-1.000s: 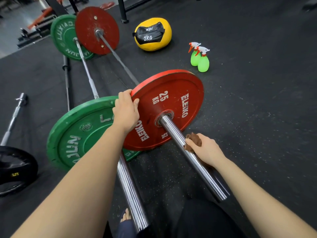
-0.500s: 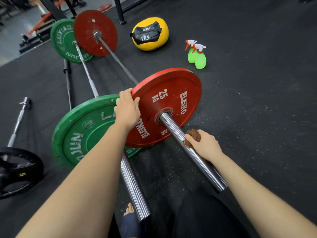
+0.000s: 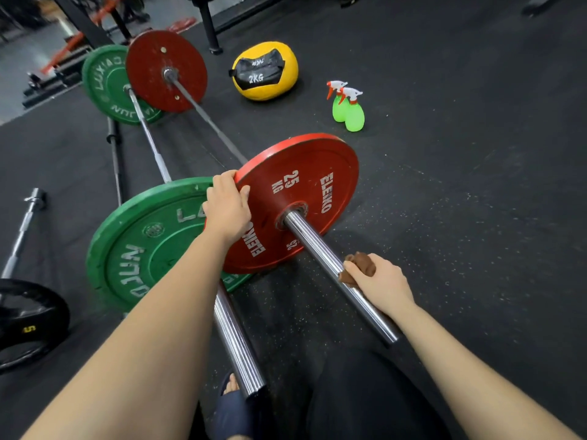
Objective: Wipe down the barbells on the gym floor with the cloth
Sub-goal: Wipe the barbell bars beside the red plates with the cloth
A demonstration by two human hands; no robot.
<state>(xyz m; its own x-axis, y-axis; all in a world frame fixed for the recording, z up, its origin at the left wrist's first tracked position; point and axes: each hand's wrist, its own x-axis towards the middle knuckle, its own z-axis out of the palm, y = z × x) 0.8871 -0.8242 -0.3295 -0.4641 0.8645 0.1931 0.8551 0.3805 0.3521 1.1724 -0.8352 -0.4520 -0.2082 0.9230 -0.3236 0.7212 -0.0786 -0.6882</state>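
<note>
Where the head view looks down on the gym floor (image 3: 476, 217), two loaded barbells lie side by side. The left hand (image 3: 227, 211) curls over the rim of the near red plate (image 3: 305, 192), fingers hooked behind its edge. The right hand (image 3: 378, 285) grips a bunched brown cloth (image 3: 360, 265), pressed against that barbell's chrome sleeve (image 3: 317, 246) about midway along it. The green plate (image 3: 149, 239) stands just left of the red one. Two spray bottles (image 3: 349, 111) and a yellow ball (image 3: 265, 71) sit beyond.
</note>
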